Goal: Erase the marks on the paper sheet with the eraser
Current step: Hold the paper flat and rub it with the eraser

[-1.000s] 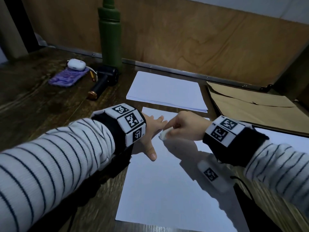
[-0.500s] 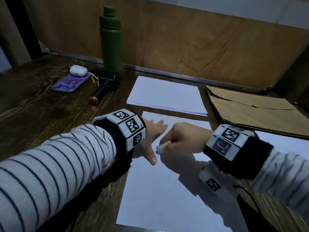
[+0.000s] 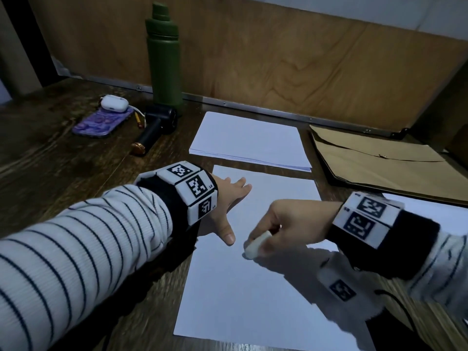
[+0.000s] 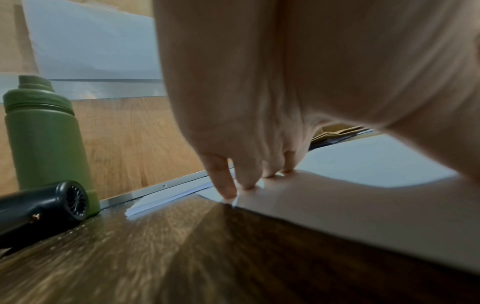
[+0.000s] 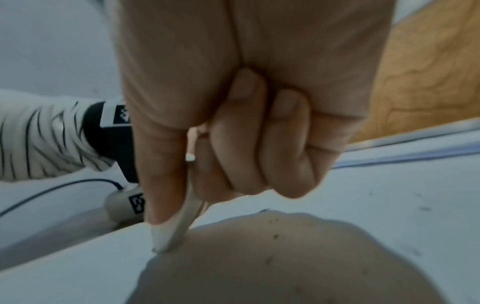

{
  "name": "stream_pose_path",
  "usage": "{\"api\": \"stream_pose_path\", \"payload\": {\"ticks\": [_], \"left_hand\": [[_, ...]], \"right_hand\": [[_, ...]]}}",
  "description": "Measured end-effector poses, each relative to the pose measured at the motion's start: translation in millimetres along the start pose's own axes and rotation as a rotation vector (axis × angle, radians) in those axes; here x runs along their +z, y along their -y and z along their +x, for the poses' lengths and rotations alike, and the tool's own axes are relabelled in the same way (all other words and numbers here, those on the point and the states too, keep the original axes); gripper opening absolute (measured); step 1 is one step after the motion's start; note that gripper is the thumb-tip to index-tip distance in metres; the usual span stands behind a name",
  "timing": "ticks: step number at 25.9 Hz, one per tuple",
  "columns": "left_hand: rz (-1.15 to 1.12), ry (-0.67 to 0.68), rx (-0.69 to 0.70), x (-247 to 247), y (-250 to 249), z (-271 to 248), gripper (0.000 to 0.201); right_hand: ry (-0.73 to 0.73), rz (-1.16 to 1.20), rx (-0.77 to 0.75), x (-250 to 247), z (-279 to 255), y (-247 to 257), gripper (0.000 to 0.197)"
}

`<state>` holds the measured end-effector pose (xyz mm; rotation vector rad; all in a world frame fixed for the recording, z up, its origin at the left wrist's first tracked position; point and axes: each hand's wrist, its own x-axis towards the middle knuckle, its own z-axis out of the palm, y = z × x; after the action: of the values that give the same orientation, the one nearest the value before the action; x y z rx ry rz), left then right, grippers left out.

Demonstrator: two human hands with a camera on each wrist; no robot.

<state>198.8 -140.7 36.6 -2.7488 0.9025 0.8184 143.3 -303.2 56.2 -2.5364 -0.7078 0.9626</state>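
Note:
A white paper sheet [image 3: 253, 295] lies on the dark wooden table in front of me. My left hand [image 3: 228, 198] lies flat on the sheet's upper left part, fingers spread and straight; in the left wrist view its fingertips [image 4: 226, 191] press the paper edge. My right hand [image 3: 286, 226] pinches a white eraser [image 3: 255, 245] between thumb and curled fingers, its tip touching the sheet near the middle. The right wrist view shows the eraser [image 5: 174, 232] tip on the paper with small dark specks [image 5: 275, 236] around it. No clear pencil marks show in the head view.
A stack of white paper [image 3: 250, 143] lies behind the sheet, a brown envelope [image 3: 385, 163] at the right. At the back left stand a green bottle [image 3: 166, 57], a black handheld fan [image 3: 157, 127], a purple phone [image 3: 101, 122] and a white earbud case [image 3: 113, 103].
My right hand has moved the eraser down the sheet towards me, away from the left hand's fingers. The left hand has stayed flat on the paper.

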Motion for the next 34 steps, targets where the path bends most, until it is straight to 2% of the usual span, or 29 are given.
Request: {"api": "stream_pose_path", "payload": {"ticks": [1, 4, 6, 7, 10, 11, 13, 15, 17, 18, 21, 22, 23, 27, 28, 32, 34], "left_hand": [[-0.001, -0.001, 0.004, -0.6, 0.1, 0.0, 0.127], [-0.034, -0.004, 0.019, -4.4, -5.4, -5.6, 0.125], [-0.038, -0.004, 0.008, -5.9, -7.1, -7.8, 0.124], [-0.02, -0.008, 0.01, -5.9, -6.0, -6.6, 0.125], [0.003, 0.01, 0.002, -1.9, -1.1, -2.3, 0.126], [0.005, 0.017, -0.002, -1.7, 0.1, -0.7, 0.126], [0.009, 0.019, 0.002, -3.6, -2.6, -3.1, 0.126], [-0.016, 0.008, 0.004, -5.6, -6.0, -6.6, 0.125], [-0.028, 0.011, -0.007, -6.4, -7.3, -7.4, 0.125], [-0.015, 0.007, -0.005, -5.7, -5.9, -5.5, 0.125], [0.024, 0.018, -0.012, -2.0, -1.2, -0.8, 0.127], [0.025, 0.024, -0.013, -1.9, -0.3, 0.1, 0.127], [0.024, 0.028, -0.014, -3.0, -1.3, -1.2, 0.126], [-0.03, 0.017, 0.003, -6.1, -5.7, -5.9, 0.124], [-0.027, 0.017, 0.004, -6.0, -5.1, -5.3, 0.124], [0.017, 0.025, -0.012, -2.6, -1.4, -0.6, 0.127], [0.024, 0.033, -0.014, -4.1, -2.6, -0.9, 0.126]], "right_hand": [[-0.001, 0.007, 0.008, -2.8, 1.9, -0.6, 0.024], [-0.265, -0.004, 0.061, -19.6, 22.0, -1.8, 0.021], [-0.361, -0.057, 0.076, -23.7, 25.6, -2.2, 0.024], [-0.324, -0.076, 0.062, -21.3, 20.9, -4.4, 0.024], [-0.023, -0.053, 0.033, -6.8, -1.9, -4.8, 0.029], [0.024, -0.029, 0.037, -5.7, -4.6, -4.5, 0.029], [-0.051, -0.011, 0.036, -11.8, 4.2, -4.1, 0.024], [-0.24, -0.047, 0.054, -24.1, 21.2, -4.9, 0.024], [-0.301, -0.087, 0.069, -28.4, 23.5, -6.2, 0.026], [-0.25, -0.092, 0.061, -26.2, 19.0, -9.6, 0.027], [0.032, -0.003, 0.057, -12.2, -3.4, -11.7, 0.03], [0.064, 0.036, 0.058, -10.5, -5.3, -10.8, 0.027], [0.043, 0.046, 0.05, -12.5, -1.1, -9.6, 0.023], [-0.264, -0.065, 0.048, -27.4, 28.5, -5.9, 0.024], [-0.273, -0.083, 0.047, -27.2, 27.9, -8.5, 0.025], [0.03, 0.014, 0.034, -12.2, -1.2, -17.4, 0.019], [0.017, 0.055, 0.051, -14.6, 1.5, -14.9, 0.018]]}}
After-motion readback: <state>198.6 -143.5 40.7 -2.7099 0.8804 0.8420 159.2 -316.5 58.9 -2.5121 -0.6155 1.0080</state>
